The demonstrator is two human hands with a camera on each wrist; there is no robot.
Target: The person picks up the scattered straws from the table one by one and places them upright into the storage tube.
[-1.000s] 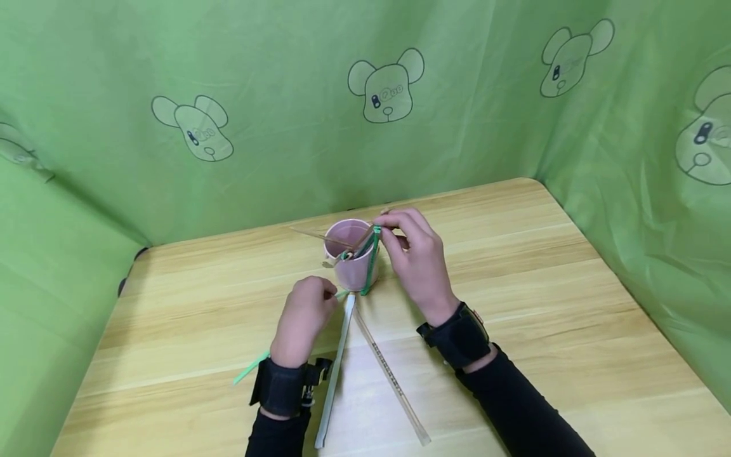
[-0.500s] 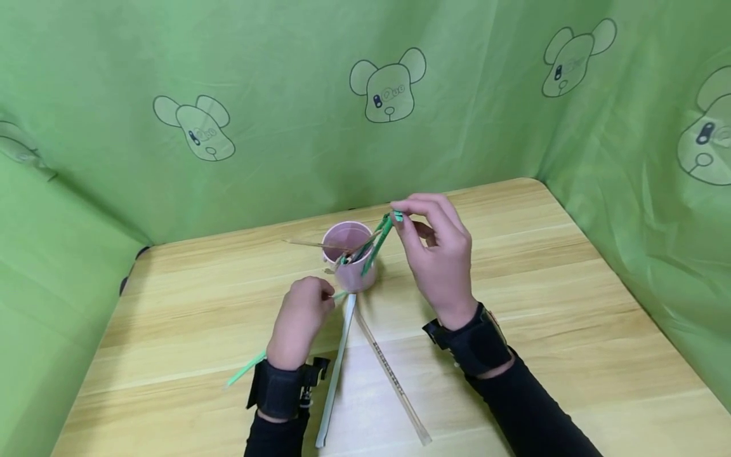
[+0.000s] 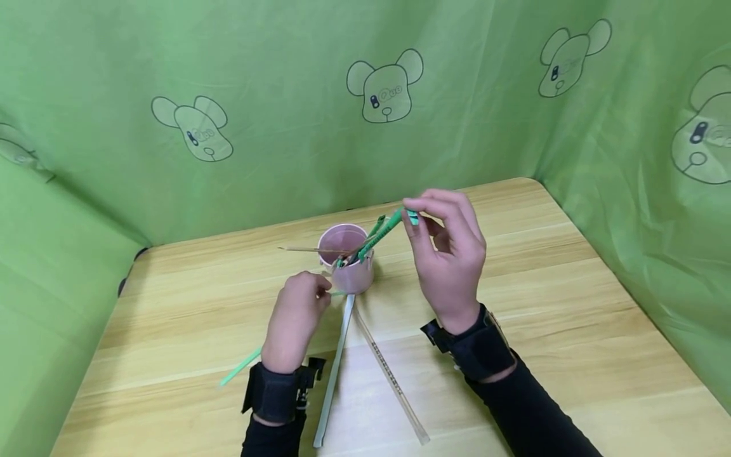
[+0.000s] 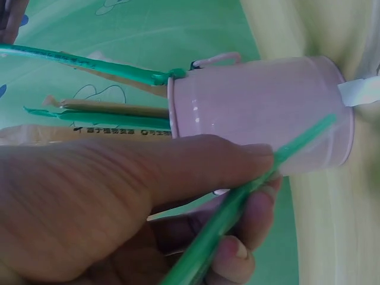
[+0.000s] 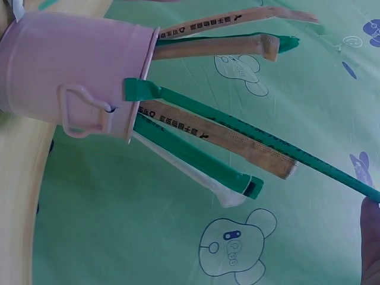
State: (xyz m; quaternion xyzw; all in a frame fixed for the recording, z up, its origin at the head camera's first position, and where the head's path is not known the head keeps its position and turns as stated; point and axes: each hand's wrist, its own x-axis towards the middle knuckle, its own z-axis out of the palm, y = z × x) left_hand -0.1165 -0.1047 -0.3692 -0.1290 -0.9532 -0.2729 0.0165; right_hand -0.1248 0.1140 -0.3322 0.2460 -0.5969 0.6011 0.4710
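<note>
A pale pink bucket (image 3: 355,278) stands upright on the table, with several paper-wrapped straws leaning out of it. My right hand (image 3: 452,257) pinches the upper end of a green wrapped straw (image 5: 237,127) between thumb and fingertips. That straw slants down, and its lower end lies right at the bucket's rim. Left of the bucket, my left hand (image 3: 294,317) pinches another green straw (image 4: 219,225) between thumb and fingers, its tip overlapping the bucket wall in the left wrist view. The rest of this straw passes under the hand and shows beyond the wrist.
On the wooden table (image 3: 571,330), a white-wrapped straw (image 3: 337,371) and a brown-wrapped straw (image 3: 394,381) lie in front of the bucket, spreading toward the near edge. Green cloth (image 3: 285,76) with bear-head drawings rises behind and at both sides.
My right hand has moved right and slightly up, bringing the green straw's lower end from in front of the bucket up to its rim. My left hand has shifted slightly left.
</note>
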